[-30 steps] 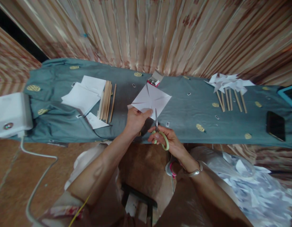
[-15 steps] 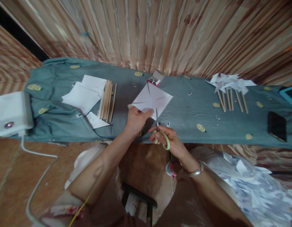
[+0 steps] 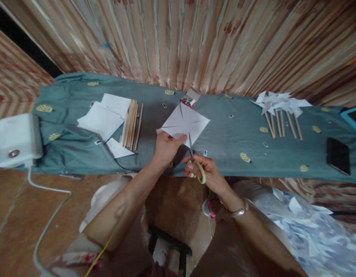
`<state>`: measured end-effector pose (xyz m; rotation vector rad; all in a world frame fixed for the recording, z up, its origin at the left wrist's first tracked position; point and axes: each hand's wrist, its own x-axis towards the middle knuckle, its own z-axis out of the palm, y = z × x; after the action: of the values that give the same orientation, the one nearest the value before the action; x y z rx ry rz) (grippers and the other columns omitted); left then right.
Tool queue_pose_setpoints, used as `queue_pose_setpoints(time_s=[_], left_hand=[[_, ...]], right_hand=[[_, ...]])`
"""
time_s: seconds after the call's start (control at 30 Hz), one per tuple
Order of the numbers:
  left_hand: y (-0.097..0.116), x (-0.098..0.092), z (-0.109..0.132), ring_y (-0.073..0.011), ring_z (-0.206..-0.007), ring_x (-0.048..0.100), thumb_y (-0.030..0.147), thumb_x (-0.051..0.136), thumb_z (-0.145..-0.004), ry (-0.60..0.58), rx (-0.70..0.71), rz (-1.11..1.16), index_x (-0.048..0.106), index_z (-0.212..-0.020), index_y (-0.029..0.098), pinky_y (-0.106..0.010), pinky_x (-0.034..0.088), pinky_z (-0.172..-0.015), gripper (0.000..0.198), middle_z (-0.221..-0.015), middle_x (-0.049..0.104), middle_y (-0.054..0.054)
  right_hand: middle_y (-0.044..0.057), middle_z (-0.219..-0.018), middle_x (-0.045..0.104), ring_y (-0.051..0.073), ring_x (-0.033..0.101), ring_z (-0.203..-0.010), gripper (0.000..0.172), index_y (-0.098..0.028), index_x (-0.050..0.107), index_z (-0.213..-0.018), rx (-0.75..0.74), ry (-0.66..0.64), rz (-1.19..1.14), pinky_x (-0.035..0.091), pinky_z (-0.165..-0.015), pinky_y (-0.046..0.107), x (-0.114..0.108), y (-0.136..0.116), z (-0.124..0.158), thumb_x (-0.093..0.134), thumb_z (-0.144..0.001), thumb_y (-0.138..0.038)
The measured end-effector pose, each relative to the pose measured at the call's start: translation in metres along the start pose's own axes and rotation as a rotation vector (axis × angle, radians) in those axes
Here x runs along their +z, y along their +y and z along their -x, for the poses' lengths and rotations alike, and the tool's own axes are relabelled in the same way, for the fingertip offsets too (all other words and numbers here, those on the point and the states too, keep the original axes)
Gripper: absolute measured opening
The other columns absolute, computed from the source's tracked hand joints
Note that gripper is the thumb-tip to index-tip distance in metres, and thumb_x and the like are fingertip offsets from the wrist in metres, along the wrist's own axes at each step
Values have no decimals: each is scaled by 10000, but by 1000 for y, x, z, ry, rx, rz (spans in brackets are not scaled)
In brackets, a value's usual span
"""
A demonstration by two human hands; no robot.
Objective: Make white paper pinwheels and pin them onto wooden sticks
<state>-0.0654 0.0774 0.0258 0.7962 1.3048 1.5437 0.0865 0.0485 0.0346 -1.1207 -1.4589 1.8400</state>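
My left hand (image 3: 167, 148) pinches a white paper square (image 3: 192, 122) by its near left side, thumb on top. Slits run in from the corners of the square toward its middle. In my right hand (image 3: 208, 169) is a pair of scissors (image 3: 201, 172) with pale green handles, fingers through the loops. Their blades lie at the near corner of the paper, pointing toward its centre. Just beyond the far corner sits a small open box (image 3: 188, 101) with tiny shiny metal pieces in it.
Left on the cloth-covered table (image 3: 154, 111) are white paper sheets (image 3: 101, 119), wooden sticks (image 3: 133, 123) and a white device (image 3: 19, 139) with a cable. Right are paper pinwheels on sticks (image 3: 281, 105), a phone (image 3: 338, 156) and a blue-edged tablet (image 3: 353, 117). A bag of paper pieces (image 3: 313, 227) stands below.
The scissors have shifted slightly at the near corner, and the fingers of my right hand have drawn in on the handles. My left hand keeps its hold on the paper.
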Motion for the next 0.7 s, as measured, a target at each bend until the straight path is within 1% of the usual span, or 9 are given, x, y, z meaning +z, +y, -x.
queue_pose_setpoints(time_s=[0.23,0.4,0.7], left_hand=[[0,-1,-2,-127,-611,566,255,721,-539,2,13,8,636,-648,151,-248,450,-639,173,-648,647,19],[-1,-3,-3,-131,-622,578,264,739,-533,4,22,27,654,-680,143,-254,461,-656,208,-670,665,11],[-1,-4,-2,-144,-648,593,280,729,-566,10,27,-26,668,-724,146,-262,473,-669,216,-699,678,2]], right_hand=[[-47,-585,593,80,522,-497,486,-193,625,-812,29,18,-33,455,-518,222,3,-1,0,767,-632,-621],[-52,-561,588,71,512,-486,479,-191,621,-786,51,23,-49,424,-497,205,4,-1,0,790,-609,-603],[-57,-522,583,68,502,-462,478,-183,633,-775,56,48,-68,413,-472,197,4,2,-3,815,-579,-580]])
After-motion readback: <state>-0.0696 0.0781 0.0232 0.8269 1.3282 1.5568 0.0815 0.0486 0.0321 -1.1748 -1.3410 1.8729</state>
